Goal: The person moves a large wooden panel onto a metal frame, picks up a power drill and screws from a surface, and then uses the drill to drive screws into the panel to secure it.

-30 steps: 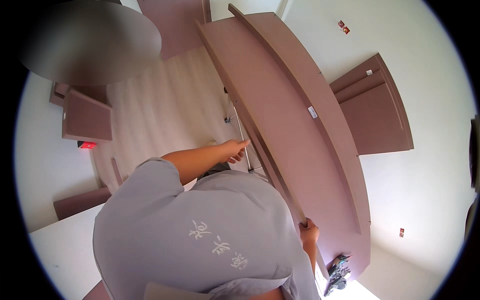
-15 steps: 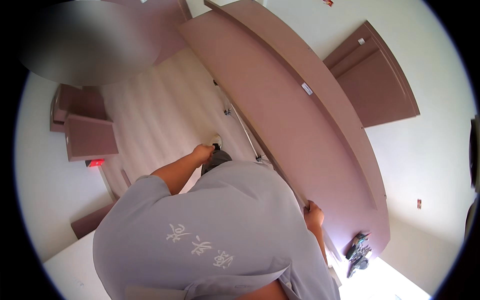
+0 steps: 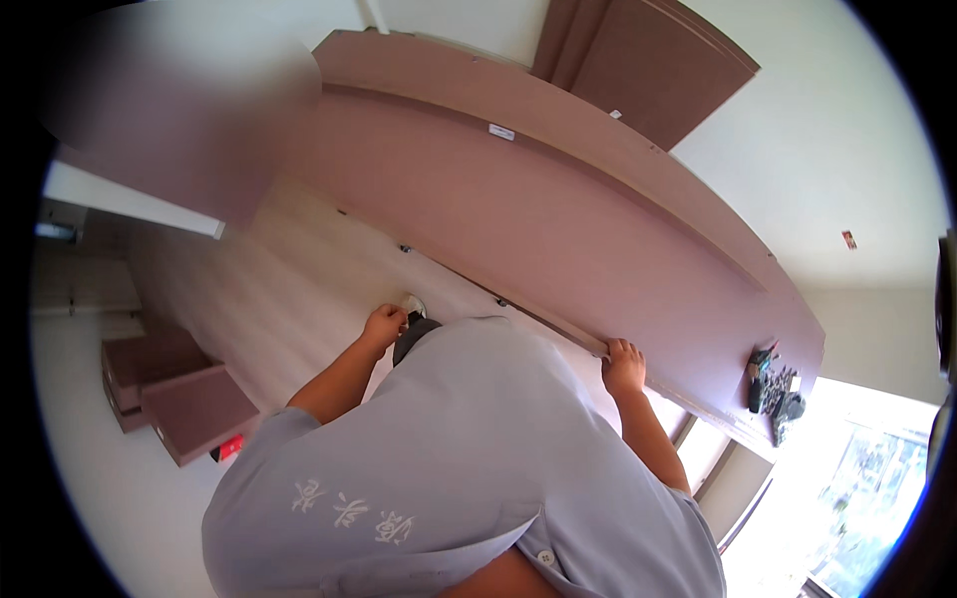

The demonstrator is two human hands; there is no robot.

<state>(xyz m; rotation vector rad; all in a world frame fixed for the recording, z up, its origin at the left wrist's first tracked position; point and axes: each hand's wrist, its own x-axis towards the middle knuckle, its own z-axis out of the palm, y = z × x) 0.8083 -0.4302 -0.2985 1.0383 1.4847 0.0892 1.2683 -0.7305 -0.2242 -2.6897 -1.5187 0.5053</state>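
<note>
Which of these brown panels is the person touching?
The long panel sweeping across the middle: the right hand is on its near edge. Unlike the panels against the wall at the top, it carries dark items at one end.

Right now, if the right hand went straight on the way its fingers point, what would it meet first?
Most likely the long mauve panel: the right hand rests on its near edge, its broad face lying ahead, though depth is unclear.
</note>
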